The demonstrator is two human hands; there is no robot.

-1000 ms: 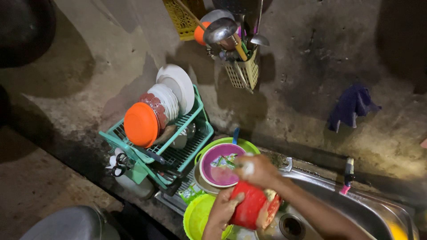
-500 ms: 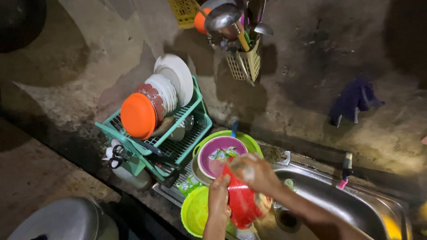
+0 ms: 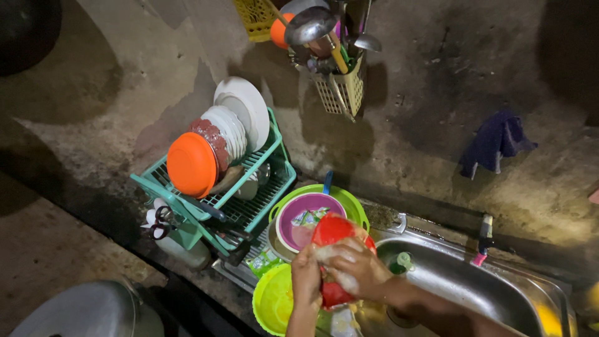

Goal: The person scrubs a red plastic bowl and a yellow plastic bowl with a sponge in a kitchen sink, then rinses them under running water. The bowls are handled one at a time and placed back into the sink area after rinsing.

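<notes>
Change: half a second ago the red plastic bowl (image 3: 332,249) showed me its thin edge; now it has turned so its round, glossy face comes up toward me, and my view has swung a little to the right along the wall.
Left hand: my left hand (image 3: 306,278) is curled shut on the bowl's near rim, fingers wrapped over the edge, holding it at the left lip of the sink.
Right hand: my right hand (image 3: 357,269) lies across the bowl's face, fingers bent and pressing a soapy, whitish lump that I cannot make out clearly; suds shine on my knuckles.
Where the bowl is: in both hands, tilted, above the sink's left edge, just in front of the stacked basins.
Sink: brushed steel sink (image 3: 474,287), smooth and wet-looking.
Basins: a purple basin (image 3: 298,215) nests inside a lime green tub (image 3: 347,201), both round, shiny plastic; a second lime green bowl (image 3: 273,299) sits just left of my wrist.
Rack: a teal slatted plastic dish rack (image 3: 253,203) holds white plates (image 3: 244,115) on edge and a matte orange lid (image 3: 191,164).
Wall: rough, stained concrete wall (image 3: 405,93); a cream lattice cutlery basket (image 3: 341,87) and a limp dark blue cloth (image 3: 496,142) hang on it.
</notes>
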